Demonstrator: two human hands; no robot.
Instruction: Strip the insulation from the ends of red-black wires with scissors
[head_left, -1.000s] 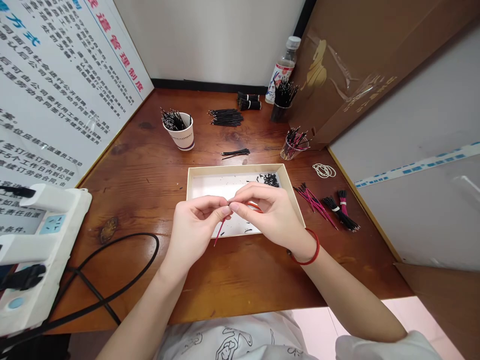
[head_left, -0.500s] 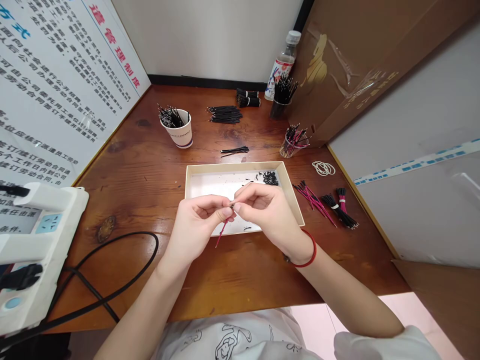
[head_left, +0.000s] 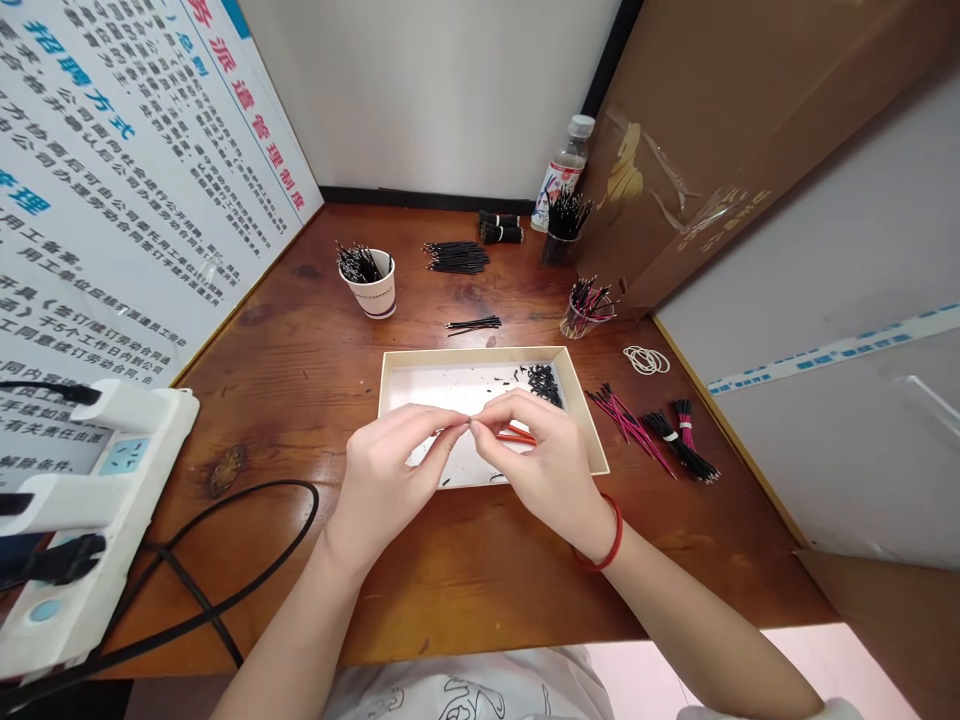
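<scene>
My left hand [head_left: 386, 480] and my right hand [head_left: 544, 465] meet above a shallow cream cardboard tray [head_left: 480, 356], their fingertips pinching a tiny dark wire end [head_left: 470, 424]. Short red wires [head_left: 517, 436] lie in the tray just beyond my right fingers. Black wire scraps [head_left: 545, 384] form a small heap at the tray's far right corner. A red cord bracelet [head_left: 604, 548] circles my right wrist. My hands hide the tray's near middle.
Beyond the tray on the wooden desk [head_left: 292, 400] stand a paper cup of wires [head_left: 373, 297] and a glass of red-and-black wires [head_left: 586, 320]. Black wire bundles [head_left: 456, 257] lie behind it. Red-and-black bundles [head_left: 645, 428] lie to the right. A white power strip [head_left: 112, 480] and black cable [head_left: 225, 560] sit left.
The red wire that hung below my fingers no longer shows. My hands have shifted slightly, and the whole scene sits lower in the view as my head has tilted.
</scene>
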